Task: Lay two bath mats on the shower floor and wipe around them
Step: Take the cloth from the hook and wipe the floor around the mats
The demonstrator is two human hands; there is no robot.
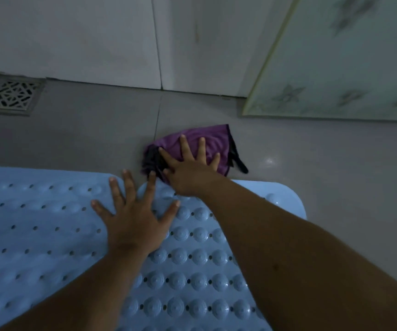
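Here the left hand (132, 218) lies flat with fingers spread on the far edge of the left blue mat (37, 223), holding nothing. The right hand (190, 168) presses a purple cloth (202, 139) onto the grey floor (85, 130) just beyond the mats, fingers straight and splayed rather than curled round it. The right blue mat (192, 271) lies under the right forearm, overlapping the left one. A square drain (13, 95) sits far left by the wall (73, 37); a patterned panel (350, 68) stands far right
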